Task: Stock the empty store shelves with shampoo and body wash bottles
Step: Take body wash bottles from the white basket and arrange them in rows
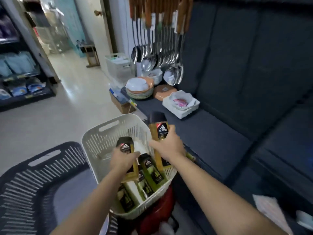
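A white slatted basket (108, 133) stands on a red stool and holds several dark-capped body wash bottles (150, 168). My left hand (121, 160) grips one black-capped bottle (125, 144) just above the basket's contents. My right hand (169, 145) grips a golden bottle with a black cap (159, 126), raised upright over the basket's right rim. To the right runs a dark blue bare shelf (211, 133), its low surface beside the raised bottle.
Plates and bowls (140, 89) sit at the shelf's far end, with ladles (159, 56) hanging above. A dark blue basket (33, 184) is at lower left. A cardboard box (120, 102) and another white basket (118, 65) stand on the aisle floor.
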A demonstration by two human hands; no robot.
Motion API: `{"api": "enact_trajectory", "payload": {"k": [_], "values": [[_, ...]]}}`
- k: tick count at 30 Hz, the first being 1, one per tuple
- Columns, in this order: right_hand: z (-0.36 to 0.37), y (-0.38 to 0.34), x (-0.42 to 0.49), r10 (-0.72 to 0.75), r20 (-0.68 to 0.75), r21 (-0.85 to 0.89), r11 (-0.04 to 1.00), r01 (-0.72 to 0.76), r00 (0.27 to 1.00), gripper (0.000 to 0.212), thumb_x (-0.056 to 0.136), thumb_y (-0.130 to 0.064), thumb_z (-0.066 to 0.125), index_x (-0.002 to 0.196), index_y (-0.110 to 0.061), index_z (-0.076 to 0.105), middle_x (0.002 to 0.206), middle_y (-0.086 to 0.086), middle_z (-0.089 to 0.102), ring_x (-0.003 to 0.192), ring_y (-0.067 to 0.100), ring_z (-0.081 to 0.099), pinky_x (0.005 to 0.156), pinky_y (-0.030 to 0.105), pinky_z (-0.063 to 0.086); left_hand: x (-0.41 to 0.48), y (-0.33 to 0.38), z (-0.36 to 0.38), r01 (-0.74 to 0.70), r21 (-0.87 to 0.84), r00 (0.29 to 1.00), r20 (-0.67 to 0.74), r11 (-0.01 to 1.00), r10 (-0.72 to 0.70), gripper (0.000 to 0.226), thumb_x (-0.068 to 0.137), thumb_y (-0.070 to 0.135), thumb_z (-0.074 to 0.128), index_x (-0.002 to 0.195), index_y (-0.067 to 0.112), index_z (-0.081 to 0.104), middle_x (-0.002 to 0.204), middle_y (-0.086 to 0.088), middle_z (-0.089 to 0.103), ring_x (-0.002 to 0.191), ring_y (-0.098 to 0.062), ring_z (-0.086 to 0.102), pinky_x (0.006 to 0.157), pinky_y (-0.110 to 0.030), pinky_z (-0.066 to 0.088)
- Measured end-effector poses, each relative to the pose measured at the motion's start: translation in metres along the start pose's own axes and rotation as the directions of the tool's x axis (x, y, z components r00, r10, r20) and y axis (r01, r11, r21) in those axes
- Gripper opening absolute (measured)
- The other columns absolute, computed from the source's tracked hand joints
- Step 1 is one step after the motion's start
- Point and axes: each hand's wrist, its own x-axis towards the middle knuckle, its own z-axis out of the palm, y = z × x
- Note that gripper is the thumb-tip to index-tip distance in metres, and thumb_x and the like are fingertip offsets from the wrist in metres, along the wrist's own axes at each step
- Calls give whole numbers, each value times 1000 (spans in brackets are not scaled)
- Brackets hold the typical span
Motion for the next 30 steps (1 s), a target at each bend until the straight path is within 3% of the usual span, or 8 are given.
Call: {"api": "enact_trajectory", "payload": {"k": [3,7,10,15,19,23,26,30], "values": [[-44,6,-41,41,-185,142,990,-15,982,71,57,-56,72,110,-22,39,94,-2,63,87,23,62,77,42,53,-41,33,-7,-171,-195,985,-7,966,173,55,71,35,81,111,8,55,99,-10,62,90,-29,59,80,-37,48],[-105,31,-104,99,-401,191,981,-22,911,60,65,-46,75,107,-23,38,87,-8,60,79,19,60,69,35,50,-117,63,0,-318,-305,921,125,898,369,47,63,42,78,95,11,64,89,-8,67,85,-28,63,79,-39,51],[-151,54,-151,121,-572,179,984,-20,811,62,66,-41,77,107,-29,32,83,-12,58,73,14,58,66,32,46,-181,80,9,-429,-317,833,222,846,506,50,51,39,79,91,12,64,82,-5,69,79,-24,66,73,-37,53],[-230,91,-212,231,-793,258,966,-33,564,67,67,-31,79,116,-25,34,85,-7,59,73,21,55,66,29,38,-274,95,38,-566,-377,646,350,733,679,40,68,14,81,100,16,57,86,5,65,77,-5,59,62,-23,43],[-285,133,-246,269,-867,286,958,-24,420,77,68,-29,80,129,-21,34,100,-2,62,84,23,59,74,32,44,-335,107,66,-639,-450,453,435,624,778,43,70,13,79,102,20,52,91,4,65,78,-3,59,58,-15,41],[-329,176,-269,286,-894,296,955,-26,345,73,70,-24,80,126,-20,34,101,-2,60,88,23,59,75,32,43,-383,121,102,-683,-496,305,473,536,827,47,69,10,77,103,18,46,89,-1,64,70,-4,59,54,-11,46],[-356,206,-274,279,-907,277,959,-53,314,69,69,-20,79,122,-19,35,94,-3,59,87,24,58,81,37,46,-411,130,137,-685,-514,247,503,516,828,48,71,9,76,104,18,43,89,2,61,71,-3,58,54,-10,44],[-384,241,-265,297,-896,299,953,-48,330,69,70,-15,79,122,-16,35,95,0,57,92,25,52,94,46,44,-435,138,186,-699,-520,216,501,491,838,50,70,11,77,104,18,41,90,4,59,74,-1,58,58,-9,43]]}}
